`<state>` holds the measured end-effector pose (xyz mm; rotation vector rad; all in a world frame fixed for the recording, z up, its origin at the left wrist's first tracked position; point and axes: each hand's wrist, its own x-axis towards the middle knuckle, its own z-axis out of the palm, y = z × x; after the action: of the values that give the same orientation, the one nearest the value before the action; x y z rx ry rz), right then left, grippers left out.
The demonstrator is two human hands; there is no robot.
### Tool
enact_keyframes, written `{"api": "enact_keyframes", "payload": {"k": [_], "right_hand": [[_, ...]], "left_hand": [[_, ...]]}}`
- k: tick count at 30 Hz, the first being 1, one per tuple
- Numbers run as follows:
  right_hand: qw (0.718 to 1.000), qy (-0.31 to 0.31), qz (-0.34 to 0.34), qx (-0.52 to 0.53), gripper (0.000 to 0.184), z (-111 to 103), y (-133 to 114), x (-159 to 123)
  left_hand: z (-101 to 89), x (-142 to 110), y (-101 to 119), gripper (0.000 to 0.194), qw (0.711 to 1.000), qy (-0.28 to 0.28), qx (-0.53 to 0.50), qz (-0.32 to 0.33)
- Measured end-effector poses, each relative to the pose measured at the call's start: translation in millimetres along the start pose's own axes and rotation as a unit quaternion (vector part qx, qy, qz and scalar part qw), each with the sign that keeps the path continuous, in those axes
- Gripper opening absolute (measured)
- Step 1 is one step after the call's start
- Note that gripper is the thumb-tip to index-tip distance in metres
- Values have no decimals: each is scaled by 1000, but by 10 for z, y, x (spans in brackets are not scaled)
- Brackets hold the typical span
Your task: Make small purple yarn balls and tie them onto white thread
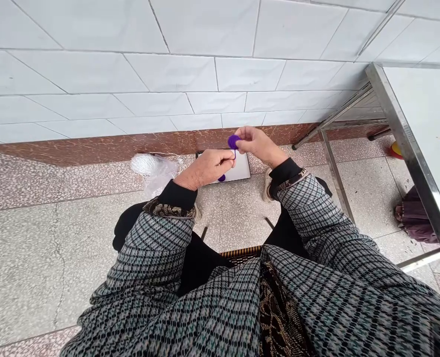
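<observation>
In the head view my right hand (pixel 257 145) pinches a small round bundle of purple yarn (pixel 233 142) between thumb and fingers. Whether it is a wound ball or a worked piece is too small to tell. A short purple strand (pixel 235 154) runs down from it to my left hand (pixel 209 167), whose fingertips are closed on the strand. Below my left hand a second purple bit (pixel 221 177) shows, partly covered by the fingers. Under both hands a white, dark-edged flat tray or box (pixel 242 168) lies on the floor.
Beside my left wrist lies a white yarn bundle (pixel 144 163) with a clear plastic bag (pixel 163 176). A tiled wall (pixel 175 74) rises ahead. To the right stands a metal-framed table (pixel 409 129), with dark cloth (pixel 416 215) below it.
</observation>
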<state>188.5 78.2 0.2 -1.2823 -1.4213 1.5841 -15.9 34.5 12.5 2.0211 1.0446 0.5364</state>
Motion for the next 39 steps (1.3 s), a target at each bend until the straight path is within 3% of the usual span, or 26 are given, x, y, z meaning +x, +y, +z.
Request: {"api": "enact_keyframes", "payload": {"k": [4, 7, 10, 13, 16, 18, 20, 23, 28, 30, 34, 39], "right_hand": [[983, -144, 44, -108, 28, -22, -36, -81], [969, -230, 61, -62, 27, -78, -95, -143], [963, -262, 46, 35, 24, -129, -89, -155], [963, -228, -2, 142, 38, -159, -49, -136], [972, -128, -44, 190, 53, -157, -30, -97], [980, -74, -51, 177, 53, -129, -18, -60], [990, -49, -44, 126, 42, -84, -1, -24], [998, -65, -10, 4, 21, -20, 2, -15], [961, -174, 64, -206, 25, -12, -134, -124], [946, -221, 78, -225, 26, -34, -184, -161], [960, -264, 72, -66, 24, -96, -172, -181], [972, -173, 4, 156, 35, -152, -72, -121]], "left_hand": [[-76, -16, -35, 21, 999, 39, 20, -16], [-142, -20, -74, 21, 998, 47, 29, -32], [-175, -5, -103, 19, 997, 60, 30, -45], [-154, 26, -112, 19, 997, 58, 21, -47], [-86, 56, -98, 20, 999, 36, 5, -30], [-37, 68, -80, 22, 1000, 14, -3, -14], [-6, 72, -61, 23, 1000, -4, -7, -2], [-1, 65, -52, 21, 1000, -8, -6, 2], [-29, 45, -117, 23, 999, 10, 34, 2], [-43, 44, -151, 23, 999, 11, 48, -6], [-94, 63, -196, 22, 997, 44, 52, -42], [-102, 105, -200, 20, 995, 64, 36, -66]]}}
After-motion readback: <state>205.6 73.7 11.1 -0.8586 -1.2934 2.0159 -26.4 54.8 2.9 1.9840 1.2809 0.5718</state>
